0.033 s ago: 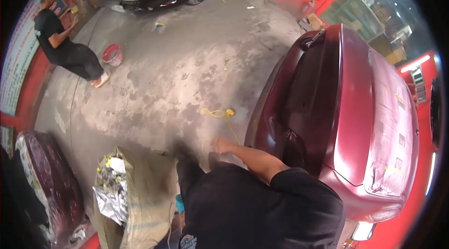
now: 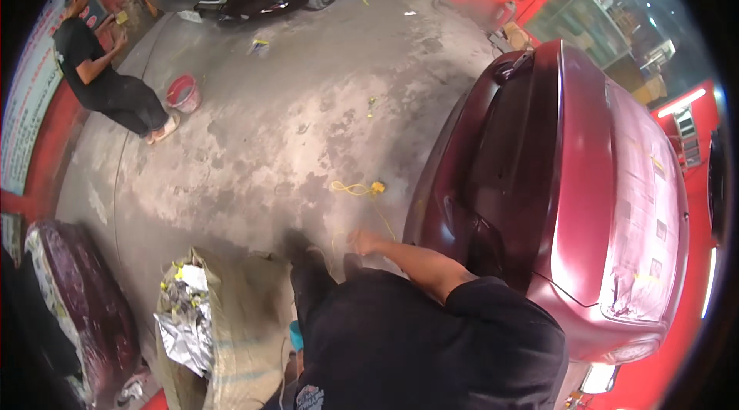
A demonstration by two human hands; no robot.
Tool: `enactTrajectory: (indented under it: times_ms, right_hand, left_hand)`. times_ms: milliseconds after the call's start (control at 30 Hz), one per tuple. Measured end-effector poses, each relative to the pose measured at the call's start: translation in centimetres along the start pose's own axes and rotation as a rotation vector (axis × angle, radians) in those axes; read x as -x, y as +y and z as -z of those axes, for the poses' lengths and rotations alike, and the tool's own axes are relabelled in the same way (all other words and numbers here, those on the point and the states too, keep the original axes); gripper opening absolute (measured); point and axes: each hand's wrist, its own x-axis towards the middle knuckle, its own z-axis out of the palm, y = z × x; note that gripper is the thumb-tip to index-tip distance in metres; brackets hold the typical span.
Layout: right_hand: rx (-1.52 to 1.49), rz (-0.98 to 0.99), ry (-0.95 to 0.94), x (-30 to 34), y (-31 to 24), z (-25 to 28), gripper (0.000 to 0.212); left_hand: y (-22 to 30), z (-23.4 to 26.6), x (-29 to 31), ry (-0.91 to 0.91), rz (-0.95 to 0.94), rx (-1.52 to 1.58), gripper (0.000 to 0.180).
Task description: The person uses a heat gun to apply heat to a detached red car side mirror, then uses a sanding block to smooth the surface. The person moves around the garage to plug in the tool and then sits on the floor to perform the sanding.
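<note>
Well, the right hand [image 2: 359,240] reaches out low, with its fingers bunched, close to a thin yellow cord [image 2: 350,188]. I cannot tell if the fingers pinch the cord or nothing at all; the hand is too small and blurry. The left hand is hard to make out, so I cannot tell its grip. A bit of skin shows beside a small teal thing [image 2: 296,335] near the black shirt [image 2: 431,341].

The cord lies on the floor [image 2: 231,156], just past the right hand. Its loop is long and flat, running from left to right, with a yellow lump [image 2: 377,187] at the right end. From there one strand slants down toward the forearm. It lies in loose bends, maybe because nothing pulls it tight.

To the left, a tan sack [image 2: 246,333] sits with its mouth open, perhaps so scraps go in easily. To the right is a maroon car [image 2: 581,210]; its window has a cover [image 2: 650,217], likely to keep paint off. Farther away stand a red bucket [image 2: 185,94] and a person in black [image 2: 81,48].
</note>
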Motion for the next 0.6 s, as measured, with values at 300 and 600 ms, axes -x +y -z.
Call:
enactTrajectory:
  times_ms: [300,600]
  right_hand:
    - [0.608,0.040,0.030,-7.2,14.3,8.6,0.038]
    - [-0.143,-0.320,0.070,-20.0,-9.6,16.5,0.031]
  left_hand:
    - [10.0,1.3,-7.6,-0.113,-0.024,0.008,0.016]
    - [14.7,4.9,-8.6,0.008,0.001,0.123,0.018]
